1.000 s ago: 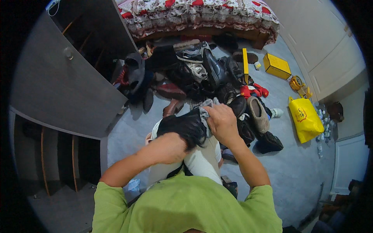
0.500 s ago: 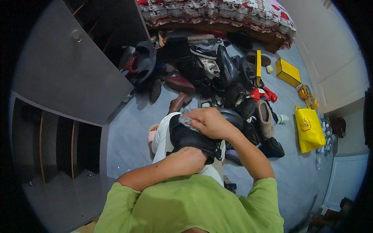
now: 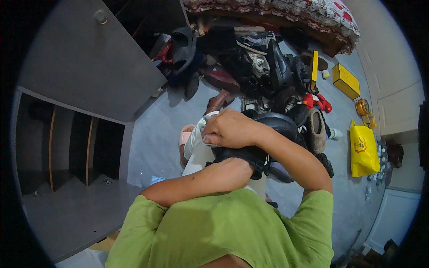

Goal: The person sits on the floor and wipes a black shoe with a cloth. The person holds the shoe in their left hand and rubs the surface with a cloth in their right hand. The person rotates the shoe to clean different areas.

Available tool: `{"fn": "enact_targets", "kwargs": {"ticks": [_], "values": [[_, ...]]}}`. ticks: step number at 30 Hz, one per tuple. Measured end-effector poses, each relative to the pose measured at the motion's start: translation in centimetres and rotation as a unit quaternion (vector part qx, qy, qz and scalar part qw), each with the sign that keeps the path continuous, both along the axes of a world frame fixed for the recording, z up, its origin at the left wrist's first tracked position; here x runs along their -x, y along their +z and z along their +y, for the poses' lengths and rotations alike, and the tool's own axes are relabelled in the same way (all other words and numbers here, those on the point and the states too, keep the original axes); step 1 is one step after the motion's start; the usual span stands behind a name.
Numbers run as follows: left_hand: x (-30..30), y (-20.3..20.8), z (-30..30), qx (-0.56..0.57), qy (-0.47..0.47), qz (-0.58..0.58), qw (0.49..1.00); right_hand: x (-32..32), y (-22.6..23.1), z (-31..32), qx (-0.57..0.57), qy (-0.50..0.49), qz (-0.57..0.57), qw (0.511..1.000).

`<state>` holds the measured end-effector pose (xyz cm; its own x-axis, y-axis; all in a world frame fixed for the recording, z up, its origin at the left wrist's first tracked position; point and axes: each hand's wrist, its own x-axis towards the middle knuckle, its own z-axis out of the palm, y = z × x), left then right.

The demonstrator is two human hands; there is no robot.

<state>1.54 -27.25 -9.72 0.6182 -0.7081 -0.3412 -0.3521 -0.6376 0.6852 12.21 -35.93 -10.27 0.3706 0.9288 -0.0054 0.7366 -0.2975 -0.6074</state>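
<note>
A black shoe rests across my lap over white trousers. My left hand reaches into the shoe's opening and holds it, with the fingers hidden inside. Above the shoe's toe end, my right hand is closed round a grey cloth, of which only a little shows under the fingers. Most of the toe is covered by that hand. A pink slipper is on my foot just left of my knee.
Many shoes lie heaped ahead, among them a fuzzy beige slipper and a brown boot. A grey cabinet with an open door stands left. On the right are a yellow bag and a yellow box. A bed is behind.
My right hand with the cloth has moved over the shoe's toe end, covering more of it and the cloth. The whole view has shifted, so the surroundings sit further right and up.
</note>
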Motion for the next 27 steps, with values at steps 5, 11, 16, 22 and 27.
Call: {"fn": "enact_targets", "kwargs": {"ticks": [5,11,16,22,27], "values": [[-0.3,0.6,0.0,0.014,-0.017,-0.01,1.0,0.4,-0.8,-3.3,-0.107,-0.13,0.001,0.986],[-0.5,0.8,-0.3,-0.006,-0.01,0.015,1.0,1.5,-0.8,-7.6,-0.04,-0.224,-0.088,0.97],[-0.7,1.0,-0.2,0.004,-0.003,0.028,1.0,2.9,-1.2,-10.3,-0.069,-0.289,-0.197,0.934],[-0.9,1.3,-0.4,0.007,0.039,0.015,0.999,4.0,-3.3,-13.9,-0.111,-0.431,-0.115,0.888],[-1.0,1.0,-0.6,0.014,0.049,0.004,0.999,5.2,-4.5,-15.0,-0.208,-0.498,-0.069,0.839]]}}
